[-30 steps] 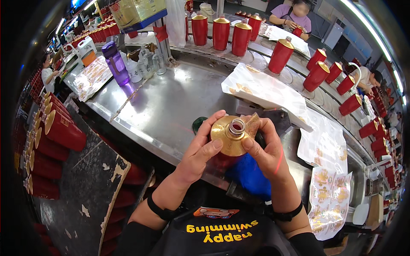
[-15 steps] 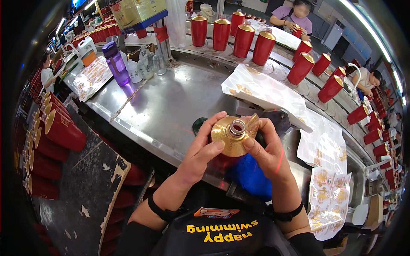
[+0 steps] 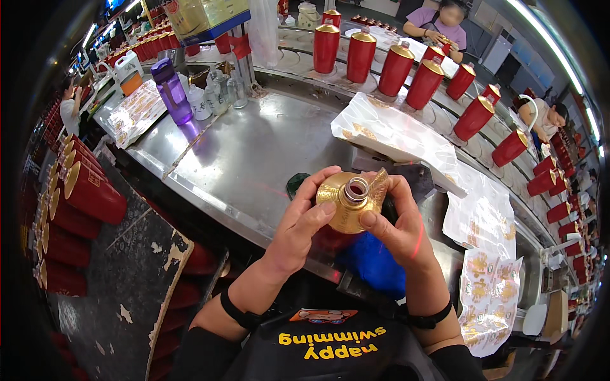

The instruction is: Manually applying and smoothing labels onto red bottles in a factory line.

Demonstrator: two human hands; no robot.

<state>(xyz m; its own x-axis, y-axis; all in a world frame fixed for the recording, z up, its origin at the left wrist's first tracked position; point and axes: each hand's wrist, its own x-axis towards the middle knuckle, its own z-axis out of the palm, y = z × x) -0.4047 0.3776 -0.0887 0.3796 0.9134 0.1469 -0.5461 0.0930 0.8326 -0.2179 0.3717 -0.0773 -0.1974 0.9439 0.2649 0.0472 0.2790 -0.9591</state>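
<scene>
Cupping one red bottle [image 3: 346, 219] by its gold shoulder, we had it in front of us near the table's close edge, mouth up; we could not tell whether its base rested on anything. Our left hand [image 3: 297, 222] lay curved along one side, thumb on the gold, fingers close together round the back. Our right hand [image 3: 403, 219] had its thumb pressed on the shoulder and its forefinger behind a raised gold flap [image 3: 377, 190]; we could not tell whether the flap was pinched.

By our judgement, the work was well along: gold covered most of the shoulder we could see. The flap did not lie flat, and the neck [image 3: 357, 188] had no cap.

Our widest room was over the steel tabletop [image 3: 254, 146], ahead and to the left, as far as a purple bottle [image 3: 171, 92]. The right side was tighter, with a dark block [image 3: 413, 174] just beside that hand, printed sheets [image 3: 394, 130] past it, and a row of red bottles [image 3: 427, 82] beyond. A blue bundle [image 3: 378, 260] sat close below our right hand.
</scene>
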